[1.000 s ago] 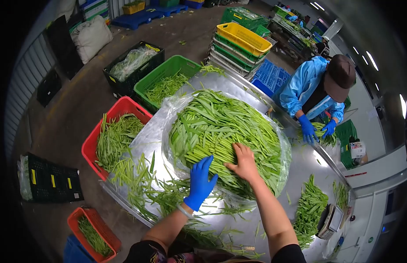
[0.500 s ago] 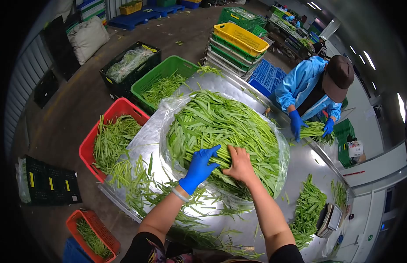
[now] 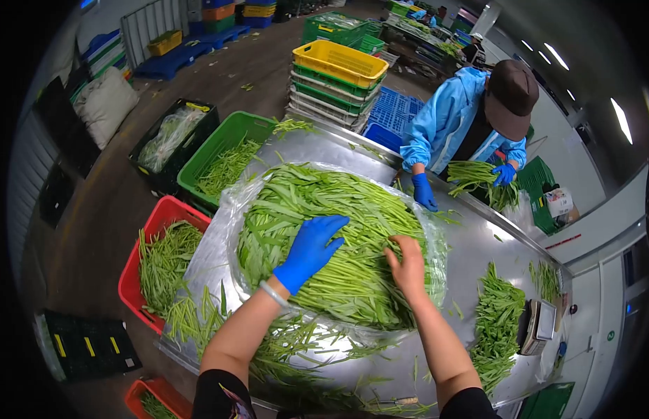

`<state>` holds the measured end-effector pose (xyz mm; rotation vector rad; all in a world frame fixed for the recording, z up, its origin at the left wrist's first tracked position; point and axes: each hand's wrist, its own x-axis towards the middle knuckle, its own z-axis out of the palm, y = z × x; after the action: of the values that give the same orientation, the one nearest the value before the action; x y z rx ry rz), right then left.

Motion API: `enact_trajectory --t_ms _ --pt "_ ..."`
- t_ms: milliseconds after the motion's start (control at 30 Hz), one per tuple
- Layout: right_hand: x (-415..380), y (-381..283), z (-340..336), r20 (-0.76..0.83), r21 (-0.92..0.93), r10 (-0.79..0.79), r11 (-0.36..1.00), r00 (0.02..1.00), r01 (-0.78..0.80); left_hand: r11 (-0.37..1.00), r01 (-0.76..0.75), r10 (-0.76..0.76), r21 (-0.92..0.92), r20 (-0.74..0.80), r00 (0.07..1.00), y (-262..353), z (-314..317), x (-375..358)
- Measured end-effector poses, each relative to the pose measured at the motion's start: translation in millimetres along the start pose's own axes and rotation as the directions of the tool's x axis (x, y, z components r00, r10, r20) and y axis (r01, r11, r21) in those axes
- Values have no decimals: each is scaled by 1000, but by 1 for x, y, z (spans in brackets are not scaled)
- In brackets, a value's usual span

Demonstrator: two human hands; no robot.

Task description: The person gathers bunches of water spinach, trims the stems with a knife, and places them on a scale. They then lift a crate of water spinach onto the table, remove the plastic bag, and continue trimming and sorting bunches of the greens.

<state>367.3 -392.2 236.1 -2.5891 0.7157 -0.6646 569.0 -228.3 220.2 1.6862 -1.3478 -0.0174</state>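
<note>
A big heap of water spinach (image 3: 338,202), long green stems with narrow leaves, lies in a clear plastic bag (image 3: 235,215) spread open on a metal table (image 3: 464,237). My left hand (image 3: 309,253), in a blue glove, rests over the left middle of the heap with its fingers stretched out. To its right, my bare right hand (image 3: 408,269) hovers close over the stems, fingers slightly curled and apart, holding nothing. Loose stems and leaves (image 3: 282,342) are strewn on the table below the bag, between my forearms.
Across the table a co-worker (image 3: 454,126) in blue gloves holds a bunch of greens (image 3: 475,176). A red crate (image 3: 131,279) and a green crate (image 3: 192,171) stand at the left. On the right lie more greens (image 3: 496,321) beside a scale (image 3: 543,321).
My hands have come apart from pressing the stems together; the right has moved rightward and opened. The co-worker's bunch is raised and tilted in one hand. The view has shifted.
</note>
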Motion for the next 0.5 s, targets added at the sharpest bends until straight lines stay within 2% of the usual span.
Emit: enact_trajectory --t_ms 100,133,167,233,267,300,333,400,467,500 --pt "15 34 6 24 -171 -48 984 999 52 948 -223 151 227 295 944 -21 27 38" --pt "18 39 5 72 -139 8 990 997 2 908 -301 168 292 404 899 -28 36 49" --pt "20 42 8 122 -106 61 993 991 -48 911 -309 169 273 436 884 -38 46 56" --pt "30 29 -1 266 -30 163 986 950 -161 952 -231 80 199 569 818 -34 35 79" --pt "31 31 -1 263 -62 93 995 960 -80 968 -186 38 166 638 769 -35 32 86" --pt "31 34 1 263 -92 24 996 965 1 976 -207 138 64 552 822 -44 33 89" --pt "31 37 4 264 -121 -47 989 963 82 976 -213 155 54 515 843 -49 37 94" --pt "45 45 3 158 -41 -50 998 986 57 972 -232 191 44 430 882 -56 35 108" --pt "64 49 -8 24 50 1 999 1000 -3 968 -219 167 121 337 926 -45 37 121" --pt "75 54 -11 0 24 4 1000 1000 -4 964 -204 145 169 309 940 -39 41 128"
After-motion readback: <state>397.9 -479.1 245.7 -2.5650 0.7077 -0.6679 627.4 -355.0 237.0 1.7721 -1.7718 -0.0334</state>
